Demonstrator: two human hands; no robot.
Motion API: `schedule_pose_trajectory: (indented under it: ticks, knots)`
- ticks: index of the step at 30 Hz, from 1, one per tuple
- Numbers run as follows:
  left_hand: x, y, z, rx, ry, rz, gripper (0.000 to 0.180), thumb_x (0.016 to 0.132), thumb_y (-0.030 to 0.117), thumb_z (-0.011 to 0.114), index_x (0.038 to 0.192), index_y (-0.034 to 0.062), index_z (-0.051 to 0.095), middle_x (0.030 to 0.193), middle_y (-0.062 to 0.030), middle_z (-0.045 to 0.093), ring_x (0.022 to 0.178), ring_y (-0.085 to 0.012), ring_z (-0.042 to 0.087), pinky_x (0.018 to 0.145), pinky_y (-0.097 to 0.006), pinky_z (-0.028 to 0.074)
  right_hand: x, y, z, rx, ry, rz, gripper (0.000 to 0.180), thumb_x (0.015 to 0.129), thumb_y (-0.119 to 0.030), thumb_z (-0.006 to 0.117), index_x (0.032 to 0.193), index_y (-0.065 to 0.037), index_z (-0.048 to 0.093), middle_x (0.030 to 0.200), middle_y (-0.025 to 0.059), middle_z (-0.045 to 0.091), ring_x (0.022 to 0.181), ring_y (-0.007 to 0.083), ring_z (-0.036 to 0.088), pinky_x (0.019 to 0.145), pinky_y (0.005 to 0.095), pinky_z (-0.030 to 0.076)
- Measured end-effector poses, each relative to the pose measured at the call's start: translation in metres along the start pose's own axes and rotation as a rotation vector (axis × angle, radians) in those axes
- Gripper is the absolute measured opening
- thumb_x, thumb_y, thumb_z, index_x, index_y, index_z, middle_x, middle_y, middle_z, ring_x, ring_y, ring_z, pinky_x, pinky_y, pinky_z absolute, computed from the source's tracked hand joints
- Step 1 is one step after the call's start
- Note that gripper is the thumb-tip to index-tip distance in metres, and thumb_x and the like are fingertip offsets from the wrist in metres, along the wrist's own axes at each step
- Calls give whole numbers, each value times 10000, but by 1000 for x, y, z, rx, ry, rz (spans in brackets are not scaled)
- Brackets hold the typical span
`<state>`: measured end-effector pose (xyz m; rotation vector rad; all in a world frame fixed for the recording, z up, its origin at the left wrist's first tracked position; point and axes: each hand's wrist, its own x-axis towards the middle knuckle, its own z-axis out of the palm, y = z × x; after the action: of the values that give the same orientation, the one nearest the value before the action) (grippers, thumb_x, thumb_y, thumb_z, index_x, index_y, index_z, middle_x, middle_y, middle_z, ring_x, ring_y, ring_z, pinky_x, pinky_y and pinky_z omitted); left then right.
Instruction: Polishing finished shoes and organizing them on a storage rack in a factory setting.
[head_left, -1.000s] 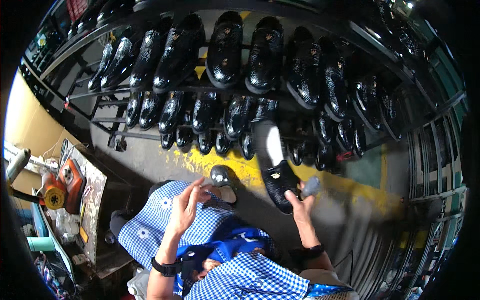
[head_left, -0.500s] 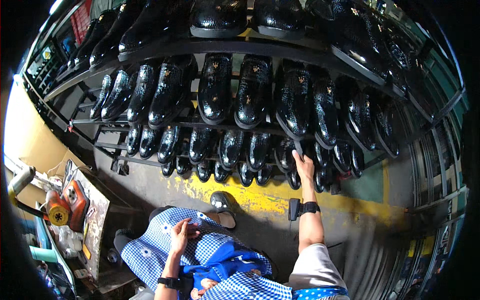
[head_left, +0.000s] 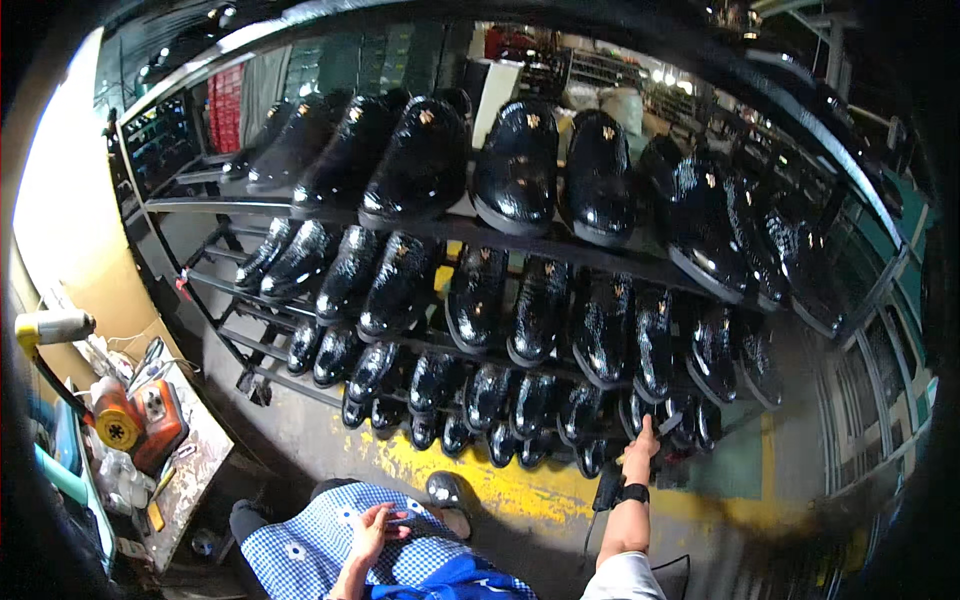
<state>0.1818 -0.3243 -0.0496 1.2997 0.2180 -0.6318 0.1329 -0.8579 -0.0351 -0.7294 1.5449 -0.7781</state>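
Note:
My right hand (head_left: 640, 452) reaches to the lower part of a rack of glossy black shoes. Its fingers are closed beside a narrow black shoe (head_left: 653, 345) on the middle tier and the smaller-looking shoes below. A flat greyish strip (head_left: 672, 420) shows by the fingertips; its kind is not clear. Over the blue checked apron (head_left: 300, 550) my left hand (head_left: 372, 532) hovers with its fingers loosely apart, holding nothing. Gold ornaments mark several shoes, such as the wide black shoe (head_left: 517, 165) on the upper tier.
A dark metal rack (head_left: 330, 213) spans the view in tiers. At the left, a worn workbench (head_left: 205, 440) carries an orange tool (head_left: 160, 420) and clutter. Yellow paint (head_left: 490, 490) marks the floor below the rack. Metal framework (head_left: 880, 400) stands at the right.
The view has tilted up, showing more of the upper tier and the room behind. My right hand has moved right to a lower place along the rack. My left hand stays over the apron.

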Motion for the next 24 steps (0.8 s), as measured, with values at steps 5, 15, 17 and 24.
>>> schedule_pose_trajectory:
  ticks: [5,15,17,24]
  knots:
    - [-4,1,-4,-37,-13,68,331,943,216,406,1168,-24,445,972,-187,614,681,-231,637,626,-313,546,-8,14,-1,122,7,43,503,568,-419,812,859,-136,515,507,-3,375,374,116,338,332,262,253]
    - [-47,36,15,-176,-123,104,323,938,203,415,1170,-19,451,984,-203,609,686,-243,639,627,-346,554,-16,109,-121,237,-422,145,657,634,-596,671,1069,-149,464,501,-16,294,387,125,288,389,275,255]
    - [-59,45,23,-185,-182,90,329,942,199,405,1181,-25,438,994,-203,605,695,-250,640,642,-350,553,4,158,-154,282,-486,119,556,728,-597,581,1074,-170,495,636,10,488,371,112,253,382,242,219]
    - [-67,47,27,-198,-256,26,323,936,196,422,1197,10,452,1042,-188,595,736,-250,628,695,-357,534,-105,168,-129,206,-988,371,327,897,-428,407,765,-151,521,598,-24,482,339,113,252,394,261,251]
